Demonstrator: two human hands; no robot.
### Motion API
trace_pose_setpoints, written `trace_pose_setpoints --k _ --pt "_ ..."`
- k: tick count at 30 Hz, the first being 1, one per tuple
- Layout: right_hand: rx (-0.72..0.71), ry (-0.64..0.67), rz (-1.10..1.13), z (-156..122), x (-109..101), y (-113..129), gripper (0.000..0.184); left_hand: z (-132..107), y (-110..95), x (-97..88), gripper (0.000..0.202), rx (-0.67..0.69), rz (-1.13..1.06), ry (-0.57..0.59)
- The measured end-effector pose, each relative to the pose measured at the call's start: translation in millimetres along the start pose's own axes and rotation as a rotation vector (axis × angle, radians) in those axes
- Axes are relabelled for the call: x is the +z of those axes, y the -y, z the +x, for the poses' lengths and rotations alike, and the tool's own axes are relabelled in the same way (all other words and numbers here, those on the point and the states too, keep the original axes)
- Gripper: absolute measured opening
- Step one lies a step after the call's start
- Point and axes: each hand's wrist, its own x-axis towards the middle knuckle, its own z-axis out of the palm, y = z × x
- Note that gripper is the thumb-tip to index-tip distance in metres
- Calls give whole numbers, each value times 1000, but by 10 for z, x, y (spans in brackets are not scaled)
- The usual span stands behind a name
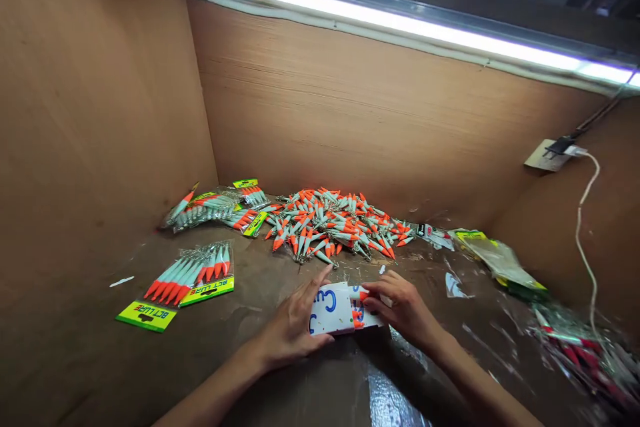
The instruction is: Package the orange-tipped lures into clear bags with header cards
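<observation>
My left hand (293, 325) is wrapped round a white card holder (336, 307) with blue handwriting, its thumb along the near edge and its fingers at the far side. Orange tips of fishing lures (357, 317) show in the gap between the holder and a second white piece on its right. My right hand (404, 303) is closed in a pinch at that gap, its fingertips on an orange lure tip; the exact hold is partly hidden. Just beyond both hands lies a big heap of white-and-orange lures (335, 223) with hooks.
Packed lures (173, 280) with yellow-green header cards lie at left, more packets (207, 210) behind them. At right are a stack of plastic bags (500, 260) and red items in clear plastic (580, 347). A white cable (579, 227) hangs from the wall socket (545, 155).
</observation>
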Motion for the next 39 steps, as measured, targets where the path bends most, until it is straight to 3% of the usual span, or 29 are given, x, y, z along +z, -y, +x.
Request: trace_pose_setpoints --k 3,7,10,13,15,19,22,25,32,39 --pt "-138 67 -161 102 125 91 15 -9 -35 29 114 12 25 24" --pt "-289 167 -205 212 216 112 20 -15 -37 15 118 -9 43 46" --pt "-346 229 -209 271 181 83 22 -16 4 -1 120 -15 51 54" --pt "-389 368 -150 411 26 80 12 -17 50 -15 122 -24 71 76" --pt "-327 397 -119 611 -121 102 12 -15 66 -31 123 -26 82 88" --pt "12 200 -341 1285 -345 149 24 -14 60 -71 123 -28 89 119" --pt "161 136 -452 1811 -335 155 26 -30 74 -78 125 -12 98 127" --pt "281 142 -514 2124 -192 171 23 -52 115 -58 128 30 111 118" --pt "382 156 -381 2213 106 204 34 -43 114 -40 132 41 106 124" --pt "383 73 110 2177 -43 37 31 -69 51 -74 131 24 92 133"
